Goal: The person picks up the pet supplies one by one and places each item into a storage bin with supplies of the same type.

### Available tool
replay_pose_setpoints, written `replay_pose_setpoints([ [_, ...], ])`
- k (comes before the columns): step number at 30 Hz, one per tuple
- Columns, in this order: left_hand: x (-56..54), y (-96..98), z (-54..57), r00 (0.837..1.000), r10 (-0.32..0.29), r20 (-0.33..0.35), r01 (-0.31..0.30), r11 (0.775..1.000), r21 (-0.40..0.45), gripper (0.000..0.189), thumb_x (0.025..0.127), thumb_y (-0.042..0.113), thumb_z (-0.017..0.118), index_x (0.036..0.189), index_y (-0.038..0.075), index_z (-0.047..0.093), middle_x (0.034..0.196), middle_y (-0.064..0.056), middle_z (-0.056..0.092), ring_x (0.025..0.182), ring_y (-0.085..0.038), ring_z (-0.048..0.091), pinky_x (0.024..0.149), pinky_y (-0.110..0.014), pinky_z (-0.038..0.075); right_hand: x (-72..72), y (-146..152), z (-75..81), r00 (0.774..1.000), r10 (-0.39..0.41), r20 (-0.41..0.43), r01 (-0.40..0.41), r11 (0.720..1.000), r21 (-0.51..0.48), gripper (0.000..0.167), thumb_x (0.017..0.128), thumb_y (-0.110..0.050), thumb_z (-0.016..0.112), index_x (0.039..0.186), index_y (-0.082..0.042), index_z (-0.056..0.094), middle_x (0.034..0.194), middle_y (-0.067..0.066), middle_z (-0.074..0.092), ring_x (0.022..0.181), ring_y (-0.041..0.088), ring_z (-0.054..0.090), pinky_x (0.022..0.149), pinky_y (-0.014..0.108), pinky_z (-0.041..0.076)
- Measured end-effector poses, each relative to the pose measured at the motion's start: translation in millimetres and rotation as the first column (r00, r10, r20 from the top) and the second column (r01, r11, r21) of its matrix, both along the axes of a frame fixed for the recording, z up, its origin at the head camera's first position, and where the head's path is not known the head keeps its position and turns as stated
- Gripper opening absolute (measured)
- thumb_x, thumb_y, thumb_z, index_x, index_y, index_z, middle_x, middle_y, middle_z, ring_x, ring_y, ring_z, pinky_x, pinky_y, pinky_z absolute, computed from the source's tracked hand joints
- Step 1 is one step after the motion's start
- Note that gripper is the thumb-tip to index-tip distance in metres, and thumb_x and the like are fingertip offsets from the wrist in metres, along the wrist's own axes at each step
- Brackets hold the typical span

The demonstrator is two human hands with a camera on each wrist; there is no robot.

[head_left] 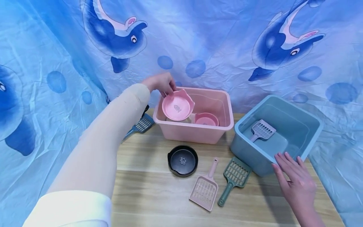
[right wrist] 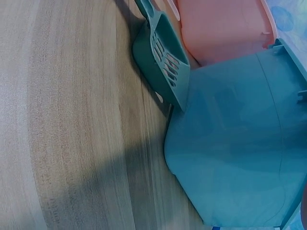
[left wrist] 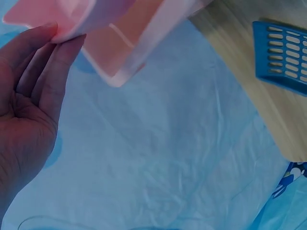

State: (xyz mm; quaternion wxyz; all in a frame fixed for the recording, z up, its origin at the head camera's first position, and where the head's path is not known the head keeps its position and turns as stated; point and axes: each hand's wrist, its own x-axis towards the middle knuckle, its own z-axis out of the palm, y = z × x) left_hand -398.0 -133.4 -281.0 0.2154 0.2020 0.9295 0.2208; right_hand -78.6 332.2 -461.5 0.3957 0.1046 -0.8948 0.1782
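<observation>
My left hand (head_left: 163, 83) pinches the rim of a pink cat-eared pet bowl (head_left: 177, 106) with a fishbone mark. The bowl is tilted over the left part of a pink bin (head_left: 193, 134). In the left wrist view, the left hand (left wrist: 36, 81) has thumb and fingers on the bowl's edge. A second pink bowl (head_left: 206, 119) sits inside that bin. My right hand (head_left: 297, 181) rests its spread, straight fingers on the near rim of a blue bin (head_left: 255, 154). A lilac litter scoop (head_left: 263, 130) lies inside the blue bin.
On the wooden table (head_left: 147, 201) are a black bowl (head_left: 183, 160), a pale pink litter scoop (head_left: 204, 190) and a green litter scoop (head_left: 235, 173) against the blue bin. A blue litter scoop (head_left: 144, 123) lies left of the pink bin. Dolphin-printed cloth (head_left: 221, 41) hangs behind.
</observation>
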Motion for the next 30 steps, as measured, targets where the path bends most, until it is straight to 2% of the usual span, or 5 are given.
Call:
replay_pose_setpoints([
  [9, -14.4, 4.4, -35.6, 1.0, -0.005, 0.02, 0.006, 0.998, -0.067, 0.024, 0.096, -0.004, 0.07, 0.118, -0.001, 0.079, 0.113, -0.019, 0.077, 0.087, -0.025, 0.075, 0.075, -0.033, 0.066, -1.0, -0.9, 2.4, 0.999, -0.001, 0.04, 0.0, 1.0, 0.015, 0.057, 0.108, -0.055, 0.058, 0.133, -0.007, 0.075, 0.126, 0.022, 0.073, 0.143, -0.015, 0.036, 0.13, 0.039, 0.031],
  [15, -17.0, 15.5, -53.1, 0.992, 0.086, 0.097, -0.082, 0.996, -0.041, 0.025, 0.094, -0.009, 0.069, 0.115, 0.001, 0.079, 0.111, -0.017, 0.074, 0.094, -0.029, 0.07, 0.08, -0.037, 0.066, -0.7, 0.0, -0.8, 1.0, 0.006, 0.001, -0.006, 1.0, 0.002, 0.056, 0.107, -0.055, 0.059, 0.131, -0.007, 0.076, 0.124, 0.021, 0.074, 0.142, -0.011, 0.042, 0.129, 0.038, 0.033],
  [23, -20.9, 23.8, -68.7, 0.958, 0.22, 0.183, -0.225, 0.974, 0.011, 0.033, 0.086, -0.02, 0.066, 0.112, -0.001, 0.074, 0.11, -0.017, 0.07, 0.095, -0.03, 0.065, 0.081, -0.041, 0.067, -1.3, 0.1, -3.5, 1.0, 0.005, -0.009, -0.005, 1.0, -0.004, 0.057, 0.107, -0.056, 0.059, 0.129, -0.006, 0.077, 0.122, 0.021, 0.075, 0.142, -0.011, 0.043, 0.129, 0.038, 0.033],
  [27, -21.9, 26.2, -75.1, 0.909, 0.313, 0.274, -0.34, 0.939, 0.055, 0.044, 0.082, -0.025, 0.062, 0.119, -0.001, 0.068, 0.114, -0.015, 0.066, 0.099, -0.029, 0.063, 0.088, -0.045, 0.066, -2.0, -0.6, -2.9, 1.0, 0.006, -0.018, -0.006, 1.0, -0.009, 0.058, 0.106, -0.056, 0.059, 0.129, -0.006, 0.078, 0.121, 0.022, 0.075, 0.142, -0.01, 0.044, 0.129, 0.037, 0.033],
  [30, -25.0, 28.3, -79.5, 0.939, 0.276, 0.206, -0.282, 0.959, 0.001, 0.04, 0.084, -0.024, 0.062, 0.115, -0.001, 0.07, 0.11, -0.014, 0.066, 0.095, -0.027, 0.062, 0.078, -0.037, 0.064, -2.2, -1.4, -2.1, 0.999, 0.012, -0.029, -0.012, 1.0, -0.018, 0.057, 0.106, -0.056, 0.061, 0.128, -0.007, 0.078, 0.119, 0.022, 0.076, 0.14, -0.009, 0.047, 0.129, 0.038, 0.034],
])
